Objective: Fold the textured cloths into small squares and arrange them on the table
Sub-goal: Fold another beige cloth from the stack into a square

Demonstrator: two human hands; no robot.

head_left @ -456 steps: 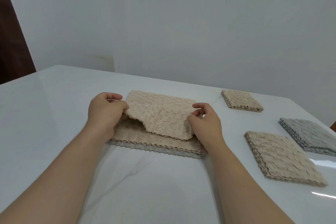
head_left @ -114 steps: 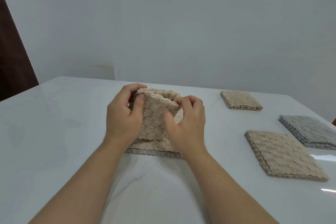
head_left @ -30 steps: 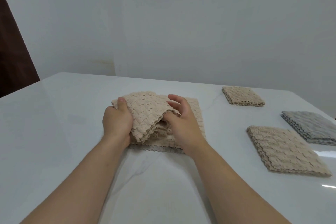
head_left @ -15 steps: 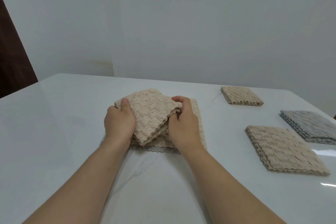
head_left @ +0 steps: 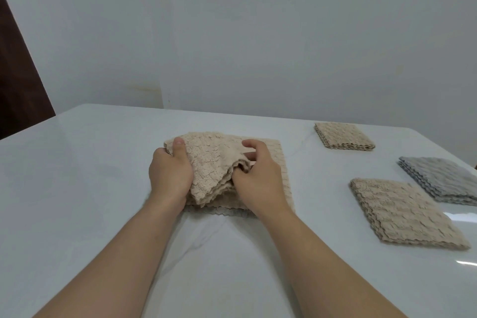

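A beige textured cloth (head_left: 211,162), partly folded and rumpled, sits on top of a flat stack of beige cloths (head_left: 282,175) in the middle of the white table (head_left: 77,188). My left hand (head_left: 170,175) grips the cloth's left edge with the thumb on top. My right hand (head_left: 258,175) pinches its right side, fingers tucked into the fold. Three folded squares lie to the right: a small beige one (head_left: 343,135) at the back, a larger beige one (head_left: 405,213) in front, and a grey one (head_left: 444,179) at the far right.
A pale wall stands behind the table's far edge. A dark brown door or panel (head_left: 18,90) shows at the far left. The table's right edge runs close to the grey square.
Over the last second my right hand has shifted from resting open on the cloth to pinching into its fold. The left hand keeps its grip. The cloth stays bunched on the stack.
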